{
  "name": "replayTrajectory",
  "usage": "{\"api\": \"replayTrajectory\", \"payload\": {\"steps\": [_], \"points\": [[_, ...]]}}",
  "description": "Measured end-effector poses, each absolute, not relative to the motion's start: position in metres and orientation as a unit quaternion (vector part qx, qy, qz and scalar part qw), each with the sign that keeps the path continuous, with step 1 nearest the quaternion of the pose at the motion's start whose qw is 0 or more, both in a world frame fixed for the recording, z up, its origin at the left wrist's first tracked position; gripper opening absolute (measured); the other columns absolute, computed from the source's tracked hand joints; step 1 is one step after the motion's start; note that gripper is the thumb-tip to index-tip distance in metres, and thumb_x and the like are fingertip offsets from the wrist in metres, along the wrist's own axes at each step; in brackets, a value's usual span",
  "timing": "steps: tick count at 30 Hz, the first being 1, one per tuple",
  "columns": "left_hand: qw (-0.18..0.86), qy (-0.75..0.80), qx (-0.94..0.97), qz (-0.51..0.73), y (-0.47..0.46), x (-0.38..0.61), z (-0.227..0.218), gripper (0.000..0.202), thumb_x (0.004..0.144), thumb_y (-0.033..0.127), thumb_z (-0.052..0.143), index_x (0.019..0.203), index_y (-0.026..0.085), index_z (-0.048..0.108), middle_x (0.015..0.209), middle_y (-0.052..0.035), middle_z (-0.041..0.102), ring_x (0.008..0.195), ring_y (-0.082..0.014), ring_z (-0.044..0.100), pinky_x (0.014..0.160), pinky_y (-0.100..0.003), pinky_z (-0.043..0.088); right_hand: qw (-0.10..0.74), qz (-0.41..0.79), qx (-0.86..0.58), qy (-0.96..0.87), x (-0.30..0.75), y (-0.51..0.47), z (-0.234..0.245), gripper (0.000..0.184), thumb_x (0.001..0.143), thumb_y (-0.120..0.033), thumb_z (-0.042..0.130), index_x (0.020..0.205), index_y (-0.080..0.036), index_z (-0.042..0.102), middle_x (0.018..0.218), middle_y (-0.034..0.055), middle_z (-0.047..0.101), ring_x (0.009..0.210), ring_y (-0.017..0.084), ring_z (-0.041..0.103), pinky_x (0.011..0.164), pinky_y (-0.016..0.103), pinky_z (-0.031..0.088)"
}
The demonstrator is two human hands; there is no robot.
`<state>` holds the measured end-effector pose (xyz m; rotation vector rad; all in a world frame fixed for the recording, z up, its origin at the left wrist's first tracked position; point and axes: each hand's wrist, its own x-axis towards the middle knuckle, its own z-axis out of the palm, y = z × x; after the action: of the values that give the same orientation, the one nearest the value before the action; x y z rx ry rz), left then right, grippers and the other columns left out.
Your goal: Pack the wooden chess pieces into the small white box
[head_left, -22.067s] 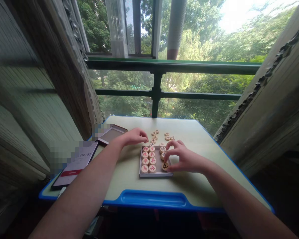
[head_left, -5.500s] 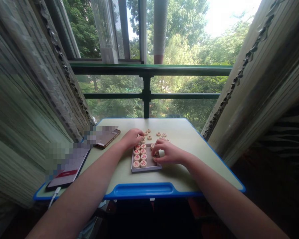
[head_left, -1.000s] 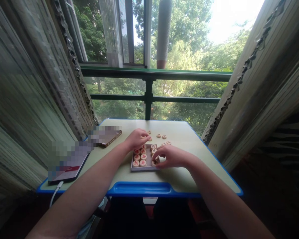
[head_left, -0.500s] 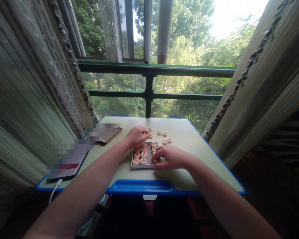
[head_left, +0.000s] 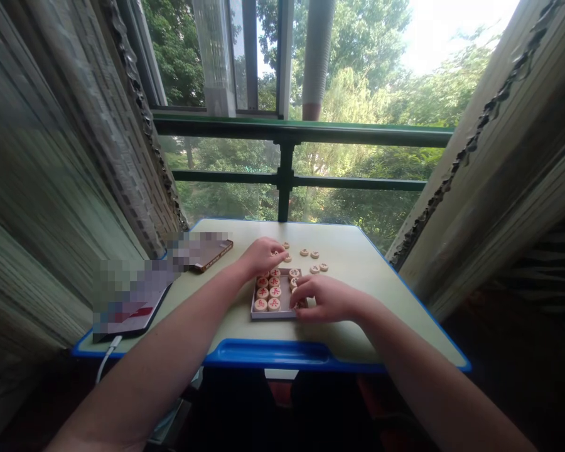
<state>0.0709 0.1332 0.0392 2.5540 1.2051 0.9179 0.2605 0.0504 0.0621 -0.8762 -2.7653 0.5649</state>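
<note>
A shallow white box (head_left: pixel 272 316) holds round wooden Chinese chess pieces. On its left side, two columns of red-marked pieces (head_left: pixel 274 292) lie flat; dark-marked pieces (head_left: pixel 294 274) line the right side. My right hand (head_left: pixel 332 297) reaches in from the right, thumb and fingers bent around a piece (head_left: pixel 304 303) at the box's near right corner, mostly hidden by the fingers. Beyond the far edge, my left hand (head_left: pixel 263 255) has its fingers closed at a loose piece (head_left: pixel 275 253), partly covered. Another loose piece (head_left: pixel 288 258) lies beside those fingertips.
More loose pieces (head_left: pixel 314 255) are scattered behind the box and to its right. A flat brown-edged box or lid (head_left: pixel 211 253) lies at the back left. A tablet (head_left: pixel 136 314) with a white cable (head_left: pixel 106 358) sits at left. The table has a blue rim (head_left: pixel 405 364).
The whole view has shifted slightly, so everything appears a little further right. Both hands stay nearly in the same places relative to the box, with only small finger movements.
</note>
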Motion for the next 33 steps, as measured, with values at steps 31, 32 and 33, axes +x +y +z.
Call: {"api": "replayTrajectory", "payload": {"steps": [31,32,33], "points": [[0.333,0.578,0.732,0.137,0.151,0.016,0.042,0.033,0.069,0.045,0.053,0.069,0.015,0.065,0.077,-0.0081,0.070,0.061,-0.0149,0.057,0.055,-0.024,0.041,0.163,0.122,-0.548,-0.812,0.290,0.094,0.047,0.024,0.073,-0.022,0.050,0.087,-0.016,0.070,0.069,0.0024,0.060,0.061,0.012,0.050,0.059,0.024,0.037],[0.324,0.578,0.730,0.166,0.153,0.017,0.039,0.034,0.070,0.045,0.052,0.071,0.014,0.065,0.078,-0.0090,0.070,0.063,-0.0157,0.058,0.056,-0.024,0.042,0.190,0.092,-0.567,-0.796,0.294,0.097,0.046,0.025,0.074,-0.021,0.050,0.090,-0.016,0.069,0.074,0.0034,0.061,0.064,0.013,0.051,0.062,0.025,0.038],[0.302,0.580,0.729,0.200,0.155,0.020,0.035,0.035,0.071,0.045,0.051,0.072,0.013,0.065,0.079,-0.0097,0.070,0.065,-0.0166,0.059,0.057,-0.025,0.043,0.211,0.073,-0.577,-0.786,0.297,0.100,0.044,0.027,0.074,-0.022,0.051,0.094,-0.017,0.068,0.081,0.0048,0.061,0.069,0.014,0.052,0.066,0.026,0.039]]}}
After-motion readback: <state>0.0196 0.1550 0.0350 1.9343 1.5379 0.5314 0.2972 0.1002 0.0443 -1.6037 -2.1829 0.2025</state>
